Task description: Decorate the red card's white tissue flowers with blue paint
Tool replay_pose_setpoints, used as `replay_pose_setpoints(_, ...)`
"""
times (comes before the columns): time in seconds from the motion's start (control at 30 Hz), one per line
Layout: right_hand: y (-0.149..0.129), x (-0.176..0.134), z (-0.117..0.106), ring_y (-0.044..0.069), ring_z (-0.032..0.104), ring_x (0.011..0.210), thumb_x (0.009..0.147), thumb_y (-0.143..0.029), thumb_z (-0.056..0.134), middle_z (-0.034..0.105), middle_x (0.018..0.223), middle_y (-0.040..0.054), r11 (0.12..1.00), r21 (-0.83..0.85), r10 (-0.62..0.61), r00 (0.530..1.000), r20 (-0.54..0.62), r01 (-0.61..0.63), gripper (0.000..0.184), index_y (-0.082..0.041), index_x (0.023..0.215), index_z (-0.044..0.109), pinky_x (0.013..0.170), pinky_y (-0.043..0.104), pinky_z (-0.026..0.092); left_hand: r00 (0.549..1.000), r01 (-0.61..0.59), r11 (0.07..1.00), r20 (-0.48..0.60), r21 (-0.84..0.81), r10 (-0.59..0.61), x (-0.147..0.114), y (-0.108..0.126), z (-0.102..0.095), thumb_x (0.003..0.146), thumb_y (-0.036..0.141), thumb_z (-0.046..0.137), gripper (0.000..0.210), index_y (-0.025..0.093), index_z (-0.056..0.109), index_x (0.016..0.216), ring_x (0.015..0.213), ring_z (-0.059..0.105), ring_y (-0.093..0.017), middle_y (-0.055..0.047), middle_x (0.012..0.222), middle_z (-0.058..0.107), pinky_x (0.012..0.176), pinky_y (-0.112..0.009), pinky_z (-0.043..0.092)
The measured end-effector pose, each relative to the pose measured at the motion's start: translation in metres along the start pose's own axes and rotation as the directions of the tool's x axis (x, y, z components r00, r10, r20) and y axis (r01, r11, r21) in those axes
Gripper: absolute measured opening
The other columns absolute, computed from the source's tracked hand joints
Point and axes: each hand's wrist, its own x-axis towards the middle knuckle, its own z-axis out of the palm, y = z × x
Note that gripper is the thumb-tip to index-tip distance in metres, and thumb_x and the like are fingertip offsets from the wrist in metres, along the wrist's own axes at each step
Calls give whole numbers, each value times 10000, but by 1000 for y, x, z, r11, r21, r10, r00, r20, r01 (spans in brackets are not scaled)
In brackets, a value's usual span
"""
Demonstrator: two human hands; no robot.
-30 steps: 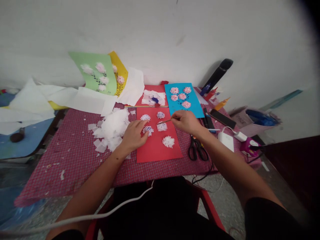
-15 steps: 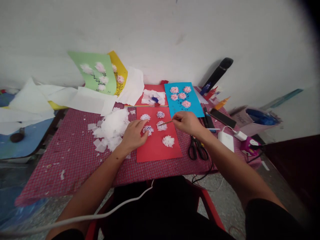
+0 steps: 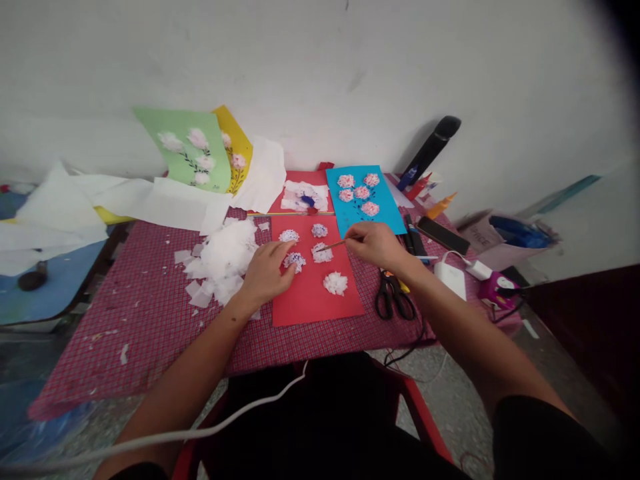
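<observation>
My right hand [image 3: 373, 245] is closed round a thin paintbrush [image 3: 334, 245], whose tip meets a white tissue-paper flower [image 3: 321, 253] speckled with blue. That flower sits on a red sheet of paper [image 3: 310, 310]. On the sheet's left side rests my left hand [image 3: 270, 270], fingers spread, beside two more blue-dotted flowers, the nearer one [image 3: 295, 262] close to the thumb. Another speckled flower [image 3: 319, 230] lies above the brush tip. A plain white flower [image 3: 335, 283] is at the lower right of the sheet.
A heap of white tissue pieces [image 3: 225, 257] lies left of the red sheet. Behind are a blue card [image 3: 370, 200] with pink flowers and a blue-stained tissue [image 3: 306, 196]. Black scissors [image 3: 394, 297], a phone [image 3: 443, 235] and a white charger [image 3: 451, 279] lie to the right.
Both hands hold nearly the same pose, with the brush tip still at the same flower. The whole view has shifted very slightly.
</observation>
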Motion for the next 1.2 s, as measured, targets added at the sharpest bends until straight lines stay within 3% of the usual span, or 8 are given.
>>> replay_pose_setpoints(0.17,5,-4,-5,177,650,727,841,-185,569,757,822,53,999,31,16,999,-47,-14,183,-188,808,750,663,290,419,1000,3,1000,18,-1,-3,1,1,0,965,316,587,482,196,564,1431,1227,629,-295,-125,1318,674,1089,-463,498)
replay_pose_setpoints(0.4,4,1,11,172,658,745,832,-183,570,767,846,42,998,61,-8,1000,9,7,182,-192,830,752,648,274,405,999,24,1000,27,-1,-24,0,0,0,961,321,590,492,221,561,1442,1230,633,-294,-118,1328,674,1091,-469,497)
replay_pose_setpoints(0.63,24,-3,-6,172,645,693,818,-215,587,750,775,31,994,104,50,998,-49,-45,163,-186,804,747,634,281,401,1000,14,1000,28,-3,-14,1,2,-1,958,318,588,485,194,575,1427,1212,638,-296,-125,1314,681,1080,-460,504)
replay_pose_setpoints(1.0,4,10,11,181,668,744,811,-168,586,774,841,43,999,46,6,1000,23,-7,164,-190,828,748,631,275,394,999,17,1000,33,-8,-17,1,1,-2,958,325,589,499,225,556,1446,1244,629,-298,-120,1334,673,1100,-478,498)
replay_pose_setpoints(1.2,17,5,-2,183,663,719,812,-190,595,768,799,36,997,49,58,998,-10,-58,163,-192,815,758,634,280,403,999,16,1000,29,-12,-16,1,1,0,960,319,585,488,227,558,1439,1232,632,-295,-117,1330,672,1102,-474,497)
